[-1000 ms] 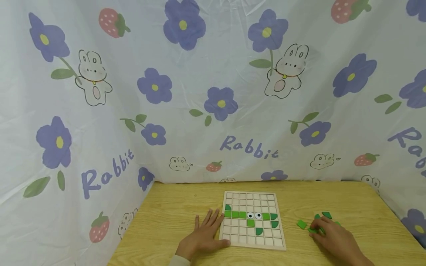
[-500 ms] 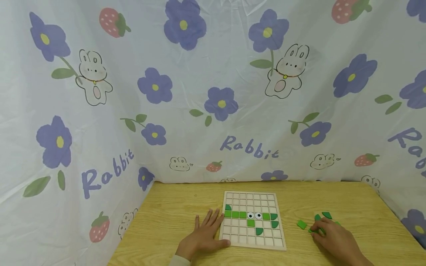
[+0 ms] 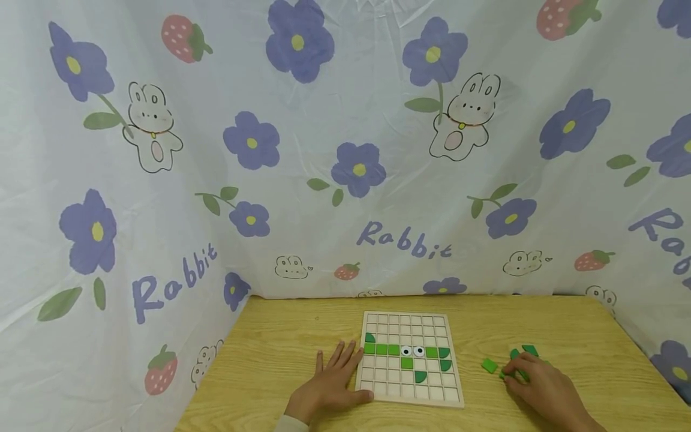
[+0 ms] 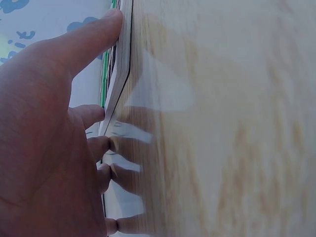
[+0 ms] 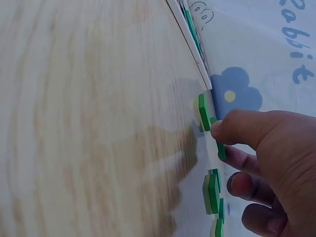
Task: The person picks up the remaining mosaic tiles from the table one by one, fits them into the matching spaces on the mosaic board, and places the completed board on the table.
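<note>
My left hand [image 3: 326, 387] lies spread on the table, its fingertips along the left edge of a wooden grid board [image 3: 385, 387] and its thumb at the near left corner. Set in the board are light green square tiles [image 3: 381, 349], dark green quarter-round tiles [image 3: 420, 377] and two eye tiles [image 3: 406, 351]. Right of the board, my right hand [image 3: 545, 384] is among loose green pieces. In the right wrist view its thumb and index finger pinch a green tile [image 5: 220, 148], tilted on edge; the thumb covers part of it. The other fingers are bent below.
A loose green square [image 3: 489, 365] lies left of the right hand, and a dark green piece [image 3: 530, 349] lies behind it. Several more pieces are partly hidden by the hand. A curtain [image 3: 302, 198] printed with flowers and rabbits hangs behind the wooden table [image 3: 286, 327].
The right fingers have shifted slightly at the green tile, and less of it shows in the head view. The left hand and the board have stayed in place.
</note>
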Available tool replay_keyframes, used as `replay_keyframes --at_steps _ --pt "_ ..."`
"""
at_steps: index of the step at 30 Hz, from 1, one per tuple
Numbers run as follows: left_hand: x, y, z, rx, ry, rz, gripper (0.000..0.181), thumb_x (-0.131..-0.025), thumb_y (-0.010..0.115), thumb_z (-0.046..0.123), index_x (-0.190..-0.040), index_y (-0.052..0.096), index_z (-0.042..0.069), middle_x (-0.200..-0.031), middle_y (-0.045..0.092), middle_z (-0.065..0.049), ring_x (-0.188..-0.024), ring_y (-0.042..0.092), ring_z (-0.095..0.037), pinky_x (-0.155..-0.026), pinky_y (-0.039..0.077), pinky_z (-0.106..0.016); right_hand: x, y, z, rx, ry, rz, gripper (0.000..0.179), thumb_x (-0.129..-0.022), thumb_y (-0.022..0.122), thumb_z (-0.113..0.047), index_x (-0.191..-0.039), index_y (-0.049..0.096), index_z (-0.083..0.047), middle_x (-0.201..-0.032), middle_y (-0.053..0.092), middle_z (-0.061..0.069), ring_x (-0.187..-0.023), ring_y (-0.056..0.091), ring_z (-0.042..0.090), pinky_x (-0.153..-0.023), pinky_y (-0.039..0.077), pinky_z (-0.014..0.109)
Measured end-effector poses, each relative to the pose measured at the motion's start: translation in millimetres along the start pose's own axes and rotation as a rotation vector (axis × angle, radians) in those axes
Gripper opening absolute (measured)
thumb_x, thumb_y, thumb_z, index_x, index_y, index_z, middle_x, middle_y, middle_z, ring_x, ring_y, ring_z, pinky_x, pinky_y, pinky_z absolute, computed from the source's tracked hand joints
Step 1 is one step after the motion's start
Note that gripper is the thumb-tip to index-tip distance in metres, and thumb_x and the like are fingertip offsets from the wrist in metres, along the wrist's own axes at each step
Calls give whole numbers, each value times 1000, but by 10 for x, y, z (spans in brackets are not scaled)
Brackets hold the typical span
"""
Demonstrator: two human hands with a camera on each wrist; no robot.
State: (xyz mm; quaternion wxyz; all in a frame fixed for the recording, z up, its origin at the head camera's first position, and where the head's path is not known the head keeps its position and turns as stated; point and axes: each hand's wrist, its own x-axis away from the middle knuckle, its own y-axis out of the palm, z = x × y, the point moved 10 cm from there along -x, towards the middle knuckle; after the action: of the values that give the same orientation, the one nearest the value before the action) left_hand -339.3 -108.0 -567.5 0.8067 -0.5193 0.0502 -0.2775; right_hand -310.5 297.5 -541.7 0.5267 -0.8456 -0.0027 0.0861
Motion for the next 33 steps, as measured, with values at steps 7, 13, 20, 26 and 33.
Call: replay_keyframes --at_steps 7,13,20,26,33 --pt "0 -7 8 -15 6 7 98 -99 61 70 -173 21 20 -182 10 -9 -167 5 -41 -125 -3 -80 23 -11 -67 -4 -36 34 12 -87 88 -25 -94 79 -29 -113 75 0 -106 75 34 -79 63 49" --pt "-1 -10 4 -11 7 4 98 -99 61 70 -173 21 20 -181 10 -9 -167 5 -41 -124 -3 -80 18 -62 -169 4 -75 119 18 -84 91 -24 -91 78 -34 -101 71 -15 -80 65 4 -64 52 26" --pt "5 -9 11 -8 5 1 98 -99 61 70 -173 21 20 -181 10 -9 -168 5 -40 -124 -4 -80 -5 -82 -335 10 -134 192 23 -81 93 -20 -86 77 -35 -101 71 -17 -83 69 7 -66 53 23" --pt "-1 -12 1 17 15 1 100 -97 60 73 -173 21 21 -182 9 -9 -168 4 -40 -124 -5 -80 -51 -80 -461 -55 -176 195 26 -80 94 -16 -87 76 -34 -101 70 -16 -72 54 -7 -59 46 19" --pt "-19 11 -19 33 16 -3 101 -96 60 74 -173 21 20 -182 8 -9 -168 2 -40 -123 -7 -81 -122 -98 -673 -59 -298 255 30 -77 94 -8 -86 76 -31 -99 69 -15 -68 52 -8 -57 46 19"
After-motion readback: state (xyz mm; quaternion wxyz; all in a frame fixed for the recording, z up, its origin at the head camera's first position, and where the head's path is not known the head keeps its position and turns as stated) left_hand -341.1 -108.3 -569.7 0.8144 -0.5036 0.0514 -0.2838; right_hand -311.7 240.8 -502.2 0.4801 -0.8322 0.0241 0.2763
